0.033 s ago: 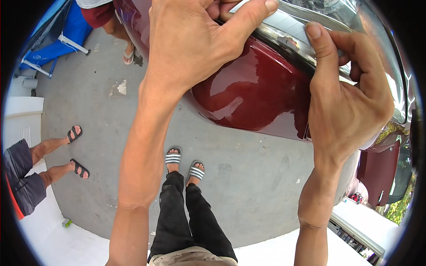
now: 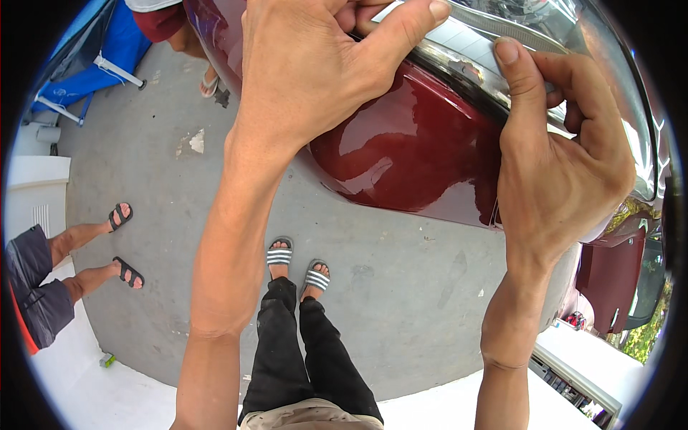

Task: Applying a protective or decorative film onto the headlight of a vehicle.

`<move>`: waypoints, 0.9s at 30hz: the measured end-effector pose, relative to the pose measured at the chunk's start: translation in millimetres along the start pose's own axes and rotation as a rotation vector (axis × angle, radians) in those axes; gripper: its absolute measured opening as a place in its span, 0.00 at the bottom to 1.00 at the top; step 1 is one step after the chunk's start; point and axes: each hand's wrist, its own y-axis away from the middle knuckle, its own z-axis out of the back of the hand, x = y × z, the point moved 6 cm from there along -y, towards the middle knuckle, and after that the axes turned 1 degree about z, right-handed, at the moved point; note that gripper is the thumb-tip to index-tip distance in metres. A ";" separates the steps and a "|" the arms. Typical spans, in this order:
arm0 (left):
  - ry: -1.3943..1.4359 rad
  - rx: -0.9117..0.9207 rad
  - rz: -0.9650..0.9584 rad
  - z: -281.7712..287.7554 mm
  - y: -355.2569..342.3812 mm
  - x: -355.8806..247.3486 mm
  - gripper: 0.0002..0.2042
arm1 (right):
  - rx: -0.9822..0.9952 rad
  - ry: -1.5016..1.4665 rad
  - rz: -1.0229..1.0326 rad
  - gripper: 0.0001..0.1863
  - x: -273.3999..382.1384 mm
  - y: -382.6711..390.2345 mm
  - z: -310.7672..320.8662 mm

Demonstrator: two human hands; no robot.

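Observation:
My left hand (image 2: 308, 86) is at the top middle, thumb and curled fingers closed on the upper end of a silvery strip (image 2: 466, 68) along the lower edge of a car's clear headlight (image 2: 566, 29). My right hand (image 2: 555, 150) is at the other end, its thumb and bent forefinger pressed on the same strip, other fingertips partly hidden. Below the strip is the glossy dark red bumper (image 2: 408, 150). I cannot tell whether the strip is fixed or loose.
Two other people stand nearby: bare legs in sandals (image 2: 89, 233) at left, red shorts (image 2: 154, 21) at upper left. A blue folded item with white legs (image 2: 82, 64), white walls (image 2: 39, 172), grey floor (image 2: 373, 315), my striped slides (image 2: 279, 251) and another red car (image 2: 609, 272) show.

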 end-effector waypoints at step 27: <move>-0.074 -0.035 -0.082 -0.6 -0.3 -2.2 0.21 | -0.043 0.008 0.011 0.08 10.8 3.7 1.8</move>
